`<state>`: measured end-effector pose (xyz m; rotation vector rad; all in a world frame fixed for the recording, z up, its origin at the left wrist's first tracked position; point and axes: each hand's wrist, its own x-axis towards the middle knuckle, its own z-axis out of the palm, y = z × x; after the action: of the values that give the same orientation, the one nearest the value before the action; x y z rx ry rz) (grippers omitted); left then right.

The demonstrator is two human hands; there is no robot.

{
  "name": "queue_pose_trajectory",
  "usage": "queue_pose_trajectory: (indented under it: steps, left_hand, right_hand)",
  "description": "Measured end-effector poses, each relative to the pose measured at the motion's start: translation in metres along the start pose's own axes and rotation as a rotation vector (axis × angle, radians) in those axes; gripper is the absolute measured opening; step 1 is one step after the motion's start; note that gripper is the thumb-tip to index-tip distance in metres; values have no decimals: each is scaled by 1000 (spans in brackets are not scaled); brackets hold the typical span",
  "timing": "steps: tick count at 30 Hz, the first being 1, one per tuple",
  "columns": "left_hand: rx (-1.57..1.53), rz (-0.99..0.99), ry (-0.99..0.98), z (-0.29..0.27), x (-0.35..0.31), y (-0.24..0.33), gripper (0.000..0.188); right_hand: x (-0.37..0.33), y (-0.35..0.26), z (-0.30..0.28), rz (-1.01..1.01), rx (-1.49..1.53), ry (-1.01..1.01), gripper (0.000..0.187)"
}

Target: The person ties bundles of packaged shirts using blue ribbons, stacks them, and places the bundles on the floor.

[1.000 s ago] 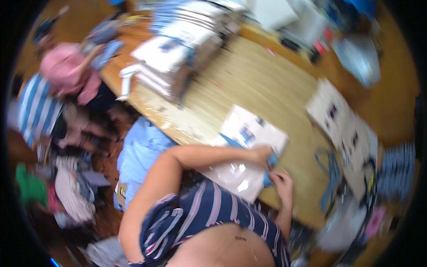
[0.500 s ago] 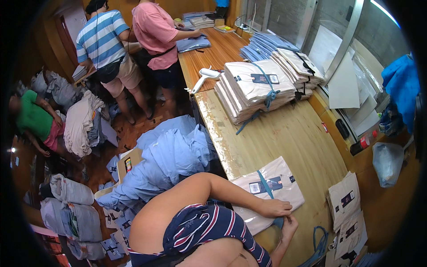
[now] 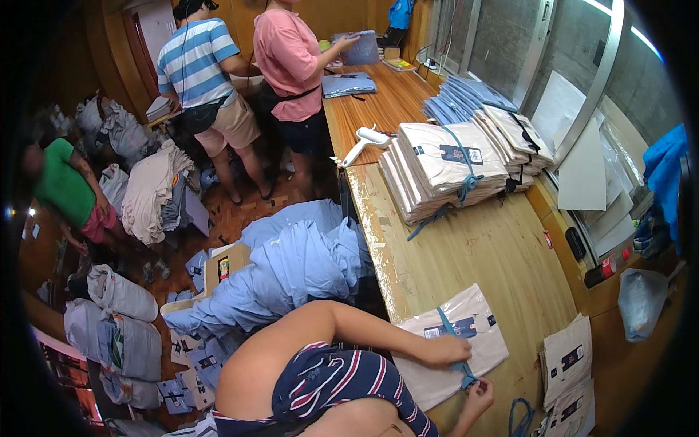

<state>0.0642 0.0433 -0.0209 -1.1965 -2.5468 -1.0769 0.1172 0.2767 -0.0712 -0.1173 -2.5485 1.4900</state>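
A bagged beige garment packet [image 3: 422, 382] with a dark tag [image 3: 460, 329] lies flat on the table before me. A blue cloth strip [image 3: 444, 318] runs across it and bunches into a loop or knot near its front right edge. My left hand [image 3: 445, 351] rests over the packet with curled fingers closed on the strip. Beside the bunched part, my right hand [image 3: 479, 398] pinches the strip at the packet's edge. The fingertips of the left hand are partly hidden.
Farther along the table [image 3: 408, 269] stands a tied stack of beige packets [image 3: 444, 164], with a white lint roller [image 3: 364, 143] beside it. More beige packets [image 3: 566, 364] lie at the right. A blue fabric heap [image 3: 291, 255] adjoins the table's left edge. Several people stand beyond.
My hands have shifted on the strip; its knot or loop now shows between them. The view has turned slightly. The person in pink now holds a blue packet up.
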Motion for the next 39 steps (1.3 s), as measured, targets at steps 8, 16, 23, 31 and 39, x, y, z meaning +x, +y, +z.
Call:
queue_pose_trajectory:
  steps: [8, 16, 23, 31, 39]
  left_hand:
    - [-442, -894, 31, -72, -42, -35, 54]
    - [-779, -826, -106, -51, -62, -32, 57]
    - [-725, -769, -78, -43, -67, -37, 57]
    - [-714, -810, -99, -40, -68, -39, 58]
    - [-634, -764, -61, -45, -68, -41, 63]
  right_hand:
    - [-40, -46, 14, 473, 741, -159, 34]
    - [-43, -107, 32, 427, 755, -177, 40]
    - [-43, -105, 34, 383, 714, -177, 40]
    - [-42, -97, 35, 400, 678, -188, 43]
    - [-45, -93, 36, 484, 898, -110, 43]
